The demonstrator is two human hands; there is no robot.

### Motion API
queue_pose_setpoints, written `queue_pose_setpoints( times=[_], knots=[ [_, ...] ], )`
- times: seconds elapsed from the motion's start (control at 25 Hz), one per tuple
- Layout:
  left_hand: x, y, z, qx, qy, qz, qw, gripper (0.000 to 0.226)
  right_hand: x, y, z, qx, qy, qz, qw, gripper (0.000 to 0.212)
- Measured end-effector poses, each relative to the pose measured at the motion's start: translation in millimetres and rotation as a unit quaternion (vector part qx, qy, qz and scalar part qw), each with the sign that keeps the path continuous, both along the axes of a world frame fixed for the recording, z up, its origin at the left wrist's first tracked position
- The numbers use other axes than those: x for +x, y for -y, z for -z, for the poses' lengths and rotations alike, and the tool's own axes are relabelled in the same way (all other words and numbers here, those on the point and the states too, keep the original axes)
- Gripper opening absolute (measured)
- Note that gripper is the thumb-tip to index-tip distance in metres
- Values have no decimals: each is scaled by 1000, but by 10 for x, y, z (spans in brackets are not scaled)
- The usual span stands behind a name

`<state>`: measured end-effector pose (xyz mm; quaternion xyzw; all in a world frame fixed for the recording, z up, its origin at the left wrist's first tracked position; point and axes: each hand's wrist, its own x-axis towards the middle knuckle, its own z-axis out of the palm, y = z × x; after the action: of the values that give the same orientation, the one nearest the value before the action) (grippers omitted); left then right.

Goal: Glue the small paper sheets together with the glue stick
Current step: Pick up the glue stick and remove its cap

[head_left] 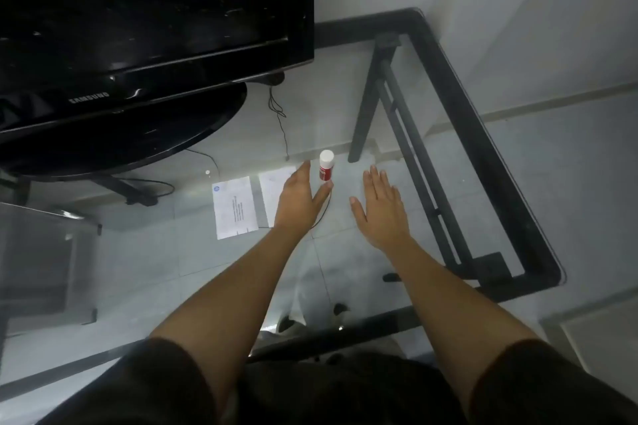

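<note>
Glue stick (326,166) upright on glass worktop (431,162), capped, between both hands. Left hand (301,198) open, thumb tip just below its base, overlapping one paper sheet (272,193); second sheet (234,206) further left. Right hand (381,209) flat, released.

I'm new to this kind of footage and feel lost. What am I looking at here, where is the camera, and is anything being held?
The one picture comes from a camera on a person's head, looking down at their own bare arms over a glass table. A capped glue stick stands upright there. Two paper sheets lie flat beside it, below a dark monitor. The left hand is open beside the glue stick, partly over one sheet. The right hand is open and flat. Neither has a grip on anything.
</note>
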<state>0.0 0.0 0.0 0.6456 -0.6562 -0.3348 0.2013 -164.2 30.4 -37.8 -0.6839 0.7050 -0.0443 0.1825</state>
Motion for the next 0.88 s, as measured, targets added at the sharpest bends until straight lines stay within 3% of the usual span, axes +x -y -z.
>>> queue_pose_setpoints(
  times=[0.24, 0.6, 0.8, 0.88],
  knots=[
    [-112, 231, -26, -12, -38, -19, 999, 33, -28, -19, 62, -3, -31, -14, 999, 62],
    [-66, 178, -56, 16, -105, -4, 994, 34, -34, 1, 129, -8, -35, -13, 999, 63],
    [29, 83, -59, 47, -137, -23, 989, 35, -78, 138, -29, -45, 27, 12, 999, 50],
    [34, 45, -64, 51, -134, -12, 990, 25, -101, 287, -181, -40, 130, 76, 988, 43]
  ],
)
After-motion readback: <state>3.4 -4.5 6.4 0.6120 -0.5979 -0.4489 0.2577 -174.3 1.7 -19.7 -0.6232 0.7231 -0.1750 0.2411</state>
